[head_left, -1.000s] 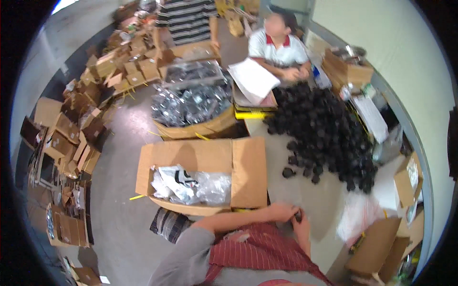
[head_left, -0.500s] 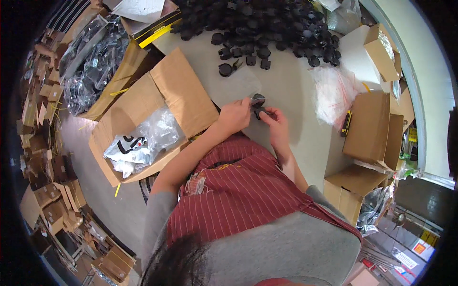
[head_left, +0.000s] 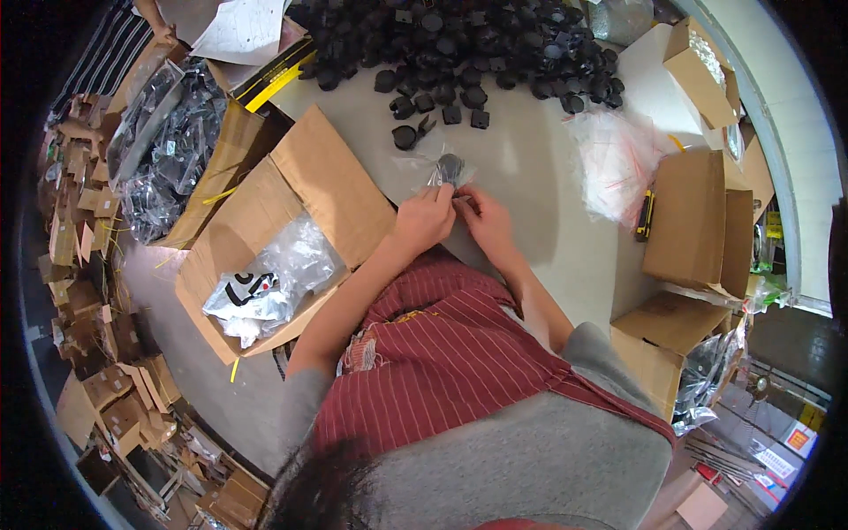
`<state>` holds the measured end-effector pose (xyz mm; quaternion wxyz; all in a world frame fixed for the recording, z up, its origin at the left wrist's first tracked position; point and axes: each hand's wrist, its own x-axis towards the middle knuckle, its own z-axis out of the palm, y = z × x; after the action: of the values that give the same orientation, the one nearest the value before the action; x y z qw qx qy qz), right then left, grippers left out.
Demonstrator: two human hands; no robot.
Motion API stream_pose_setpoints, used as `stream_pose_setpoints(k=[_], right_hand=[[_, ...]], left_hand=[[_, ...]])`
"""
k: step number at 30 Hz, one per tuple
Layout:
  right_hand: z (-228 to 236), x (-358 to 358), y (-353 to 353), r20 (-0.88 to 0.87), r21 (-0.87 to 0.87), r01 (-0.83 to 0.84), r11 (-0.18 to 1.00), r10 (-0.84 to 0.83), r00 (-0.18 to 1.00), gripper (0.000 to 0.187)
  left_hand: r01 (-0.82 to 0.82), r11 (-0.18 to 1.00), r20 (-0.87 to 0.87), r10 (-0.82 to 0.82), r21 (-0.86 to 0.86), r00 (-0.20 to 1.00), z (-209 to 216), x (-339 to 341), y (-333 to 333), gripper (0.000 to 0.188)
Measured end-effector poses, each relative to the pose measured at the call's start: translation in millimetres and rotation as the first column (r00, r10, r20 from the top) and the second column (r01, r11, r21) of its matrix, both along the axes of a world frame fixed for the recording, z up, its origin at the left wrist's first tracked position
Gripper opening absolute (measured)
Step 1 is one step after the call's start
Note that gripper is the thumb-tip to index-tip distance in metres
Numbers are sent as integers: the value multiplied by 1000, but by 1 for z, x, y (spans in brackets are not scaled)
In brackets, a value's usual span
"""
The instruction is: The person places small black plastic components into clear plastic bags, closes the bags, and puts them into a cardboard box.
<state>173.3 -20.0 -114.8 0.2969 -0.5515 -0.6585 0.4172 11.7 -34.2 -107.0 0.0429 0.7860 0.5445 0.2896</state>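
A small clear plastic bag (head_left: 435,179) with a black round part (head_left: 450,165) inside lies just beyond my fingertips at the table's near edge. My left hand (head_left: 424,219) pinches the bag's near end. Right beside it, my right hand (head_left: 486,221) is closed with its fingertips together at the bag's mouth; what exactly they grip is partly hidden. Farther off, a loose black part (head_left: 405,137) with a prong sits in front of a big heap of similar black parts (head_left: 468,44).
Left of me stands an open cardboard box (head_left: 331,181) with bagged items (head_left: 283,283). Behind it, another box holds many bagged black parts (head_left: 177,132). At right are a stack of clear bags (head_left: 609,163), a yellow-black cutter (head_left: 646,215) and cardboard boxes (head_left: 685,216).
My hands have drawn together at the bag's near end. The black part, earlier between my fingers, now lies in the bag beyond them. The whole view has shifted slightly.
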Motion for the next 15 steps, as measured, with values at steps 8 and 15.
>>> stream_pose_setpoints(k=[8, 15], right_hand=[[-17, -11, 1, 146, 279, -41, 959, -1, 989, 21], [-19, -22, 23, 219, 99, -35, 994, 12, 976, 22]], left_hand=[[-134, 991, -15, 134, 24, 991, -11, -15, 0, 17], [-182, 983, -72, 179, -31, 981, -3, -12, -1, 14]])
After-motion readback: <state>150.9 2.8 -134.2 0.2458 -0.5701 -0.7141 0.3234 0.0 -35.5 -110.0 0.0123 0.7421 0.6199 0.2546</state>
